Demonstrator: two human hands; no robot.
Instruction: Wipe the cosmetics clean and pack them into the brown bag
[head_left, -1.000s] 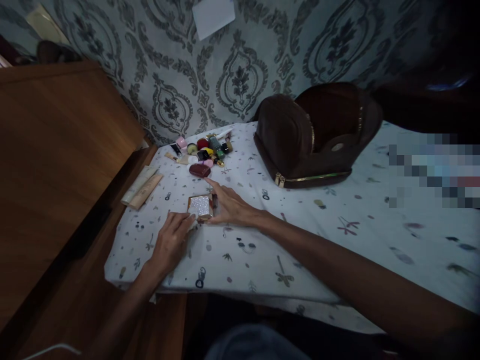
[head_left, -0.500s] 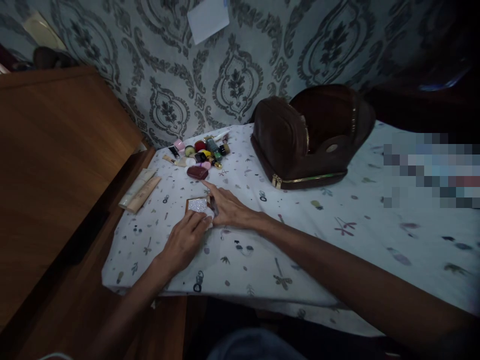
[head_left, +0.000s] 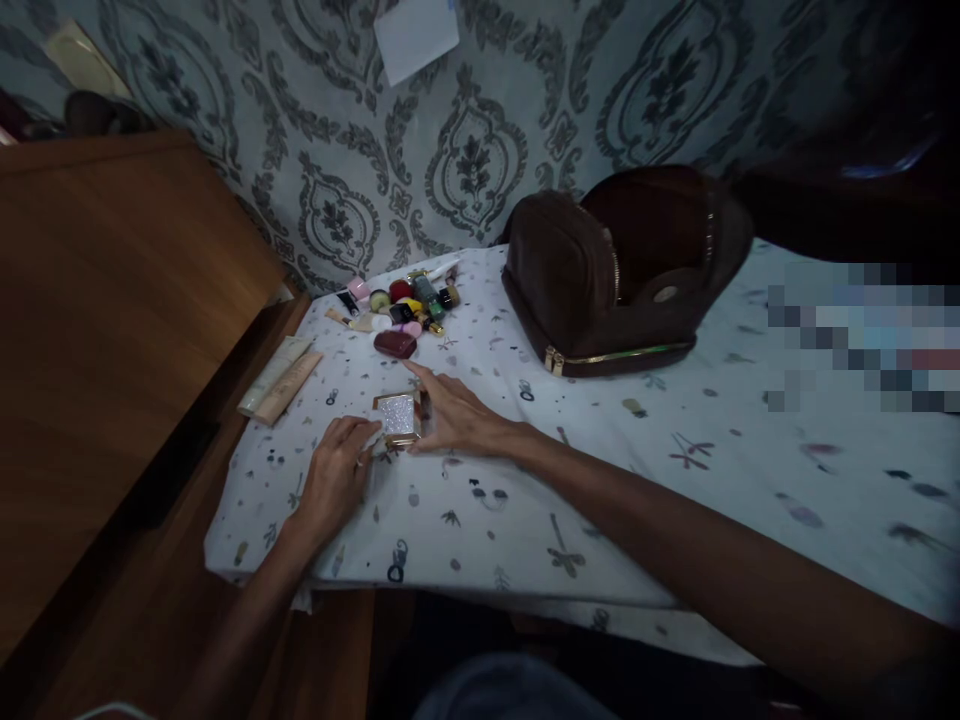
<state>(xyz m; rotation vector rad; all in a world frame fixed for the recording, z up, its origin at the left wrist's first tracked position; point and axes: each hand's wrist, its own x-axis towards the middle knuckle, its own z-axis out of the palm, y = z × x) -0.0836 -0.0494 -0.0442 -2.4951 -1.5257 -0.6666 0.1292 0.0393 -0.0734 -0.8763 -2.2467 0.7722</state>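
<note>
A square compact (head_left: 400, 416) with a silver glitter lid and gold rim lies on the printed sheet. My right hand (head_left: 466, 415) grips its right edge, thumb at the near corner and index finger stretched out beyond it. At the compact's left edge is my left hand (head_left: 341, 465), fingers bent and closed. A scrap of something white, like a tissue, peeks from under those fingertips; most of it is hidden. Just beyond the compact sits a dark red oval case (head_left: 394, 344).
Small cosmetics (head_left: 405, 308) are heaped near the wallpapered wall. Two tubes (head_left: 281, 382) lie at the left edge by a wooden cabinet (head_left: 112, 330). An unzipped brown leather bag (head_left: 600, 300) stands at the back right. A blurred-out patch covers the far right.
My left hand has slid left and toward me across the compact, taking the white piece along and uncovering the glitter lid. My right hand has stayed in place.
</note>
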